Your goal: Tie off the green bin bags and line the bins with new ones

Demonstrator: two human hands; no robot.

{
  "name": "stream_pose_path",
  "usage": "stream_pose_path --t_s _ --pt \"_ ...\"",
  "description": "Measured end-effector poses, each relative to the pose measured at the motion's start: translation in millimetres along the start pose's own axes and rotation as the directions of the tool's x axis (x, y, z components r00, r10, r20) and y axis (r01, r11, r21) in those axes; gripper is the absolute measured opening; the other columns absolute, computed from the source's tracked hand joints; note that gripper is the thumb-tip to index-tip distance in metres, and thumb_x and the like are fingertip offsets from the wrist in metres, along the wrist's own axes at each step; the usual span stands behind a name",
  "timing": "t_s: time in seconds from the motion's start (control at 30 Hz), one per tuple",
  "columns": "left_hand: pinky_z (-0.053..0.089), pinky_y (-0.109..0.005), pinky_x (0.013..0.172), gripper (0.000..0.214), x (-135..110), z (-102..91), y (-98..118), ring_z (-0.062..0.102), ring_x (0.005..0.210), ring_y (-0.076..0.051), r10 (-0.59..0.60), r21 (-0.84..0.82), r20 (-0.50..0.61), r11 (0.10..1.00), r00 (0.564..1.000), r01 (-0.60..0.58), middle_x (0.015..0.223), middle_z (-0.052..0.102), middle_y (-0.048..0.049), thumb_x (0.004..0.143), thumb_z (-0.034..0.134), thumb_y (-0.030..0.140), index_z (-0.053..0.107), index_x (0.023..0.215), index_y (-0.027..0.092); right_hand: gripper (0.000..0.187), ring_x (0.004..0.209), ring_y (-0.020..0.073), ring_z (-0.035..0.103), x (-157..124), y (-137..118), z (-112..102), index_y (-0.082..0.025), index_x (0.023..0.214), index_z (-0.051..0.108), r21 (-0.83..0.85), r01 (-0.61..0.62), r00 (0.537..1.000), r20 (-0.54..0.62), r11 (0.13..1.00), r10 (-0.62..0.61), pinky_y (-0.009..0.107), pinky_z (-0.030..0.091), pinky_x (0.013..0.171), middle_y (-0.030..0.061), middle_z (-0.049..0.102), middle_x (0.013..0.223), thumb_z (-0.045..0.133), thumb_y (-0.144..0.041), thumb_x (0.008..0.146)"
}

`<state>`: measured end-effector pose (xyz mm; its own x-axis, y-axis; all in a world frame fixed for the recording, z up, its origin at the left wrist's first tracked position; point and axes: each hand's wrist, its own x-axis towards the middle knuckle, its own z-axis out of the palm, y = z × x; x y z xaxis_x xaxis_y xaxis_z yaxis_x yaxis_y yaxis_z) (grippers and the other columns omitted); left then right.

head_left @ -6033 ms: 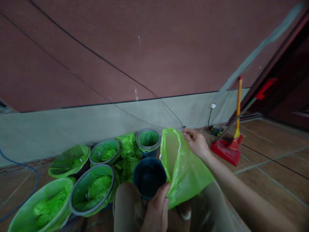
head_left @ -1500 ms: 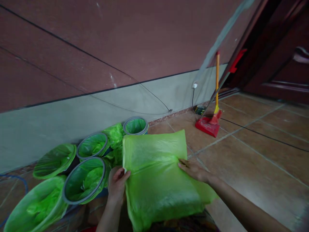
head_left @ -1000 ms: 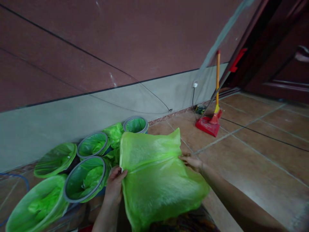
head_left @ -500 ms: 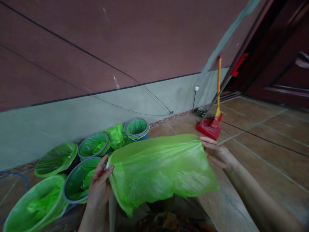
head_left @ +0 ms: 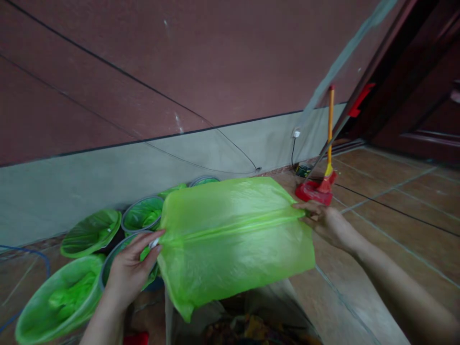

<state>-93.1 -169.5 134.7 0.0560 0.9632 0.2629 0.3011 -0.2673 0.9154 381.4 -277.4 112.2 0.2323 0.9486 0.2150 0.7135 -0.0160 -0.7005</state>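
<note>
Head view: we hold a green bag [head_left: 233,239] stretched wide between both hands.

Our left hand [head_left: 131,268] pinches its left edge, our right hand [head_left: 328,223] grips the right (a crease runs between them); the bag hangs above our lap, beside lined bins [head_left: 143,218] by the wall [head_left: 108,172].

One green bag [head_left: 233,239] is held by two hands, left [head_left: 131,268] and right [head_left: 328,223]. Five lined buckets stand at lower left, the nearest [head_left: 53,299] lowest. One red mop [head_left: 318,189] stands at right.
</note>
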Motion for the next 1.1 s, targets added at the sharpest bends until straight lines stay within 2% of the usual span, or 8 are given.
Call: stream_pose_path --t_s 0.17,0.33,0.43,0.6,0.7,0.8,0.93,1.1 --pt "0.048 -0.029 0.095 0.026 6 6.1 -3 0.064 0.090 -0.024 0.091 0.231 0.011 0.969 0.996 -0.091 0.095 0.071 -0.0038 0.066 0.074 0.027 0.079 0.091 0.029 0.025 0.074 0.0198 0.065 2 -3 -2 -0.024 0.098 0.075 -0.217 0.120 0.993 0.050 0.969 -0.111 0.033 0.053 0.073 0.0081 0.072 0.096 0.055 -0.032 0.086" --pt "0.042 -0.034 0.105 0.014 8 4.0 -22 0.061 0.101 -0.026 0.188 0.304 -0.071 0.939 0.980 -0.158 0.101 0.068 -0.0061 0.069 0.070 0.032 0.076 0.079 0.025 0.028 0.115 0.0283 0.060 -1 -13 -5 -0.023 0.083 0.073 0.026 0.088 0.996 -0.015 0.996 -0.087 0.039 0.049 0.094 0.0113 0.063 0.128 0.063 -0.049 0.083" --pt "0.040 -0.034 0.108 0.015 5 6.2 -22 0.058 0.115 -0.027 0.113 0.041 -0.120 0.993 0.986 -0.109 0.122 0.064 -0.0072 0.066 0.074 0.034 0.071 0.073 0.022 0.030 0.118 0.0287 0.059 -3 -24 -3 -0.023 0.076 0.068 0.335 0.030 0.998 -0.063 0.942 -0.010 0.036 0.050 0.092 0.0090 0.061 0.132 0.069 -0.053 0.078" --pt "0.049 -0.033 0.088 0.027 -5 19.9 -13 0.062 0.096 -0.023 -0.144 -0.429 -0.187 0.902 0.972 0.051 0.103 0.069 -0.0052 0.074 0.070 0.044 0.063 0.084 0.021 0.034 0.060 0.0165 0.058 3 -42 22 -0.025 0.088 0.060 0.488 -0.069 0.973 -0.161 0.870 0.168 0.026 0.046 0.055 0.0018 0.064 0.072 0.062 -0.058 0.082" --pt "0.044 -0.028 0.073 0.025 -7 18.7 -10 0.053 0.074 -0.017 -0.020 -0.048 -0.430 0.999 0.902 0.000 0.077 0.059 -0.0001 0.083 0.060 0.045 0.059 0.085 0.020 0.035 0.058 0.0145 0.052 14 -52 38 -0.024 0.086 0.061 0.423 -0.034 0.964 -0.224 0.905 0.141 0.024 0.042 0.053 0.0000 0.059 0.067 0.061 -0.059 0.083" --pt "0.038 -0.028 0.070 0.015 -2 7.3 -13 0.049 0.070 -0.017 0.139 0.353 -0.492 0.934 0.859 0.051 0.073 0.054 0.0002 0.086 0.056 0.035 0.059 0.084 0.020 0.038 0.063 0.0146 0.053 28 -53 50 -0.022 0.081 0.063 0.390 -0.014 0.970 -0.218 0.921 0.108 0.024 0.044 0.057 0.0009 0.061 0.070 0.063 -0.060 0.080" --pt "0.037 -0.026 0.063 0.014 7 -4.3 -38 0.051 0.064 -0.017 -0.146 0.283 -0.253 0.934 0.956 0.218 0.063 0.057 -0.0002 0.081 0.061 0.026 0.060 0.069 0.020 0.041 0.062 0.0158 0.054 43 -28 75 -0.020 0.076 0.067 0.359 -0.096 0.983 -0.111 0.928 0.145 0.026 0.043 0.056 0.0027 0.064 0.068 0.061 -0.061 0.078" --pt "0.036 -0.025 0.051 0.025 -1 9.9 -77 0.047 0.048 -0.014 -0.546 -0.075 -0.033 0.836 0.837 0.543 0.048 0.054 0.0009 0.071 0.073 0.020 0.057 0.052 0.017 0.036 0.059 0.0193 0.057 40 15 140 -0.021 0.071 0.066 0.130 -0.258 0.966 0.001 0.958 0.260 0.030 0.042 0.059 0.0052 0.066 0.064 0.051 -0.053 0.079"
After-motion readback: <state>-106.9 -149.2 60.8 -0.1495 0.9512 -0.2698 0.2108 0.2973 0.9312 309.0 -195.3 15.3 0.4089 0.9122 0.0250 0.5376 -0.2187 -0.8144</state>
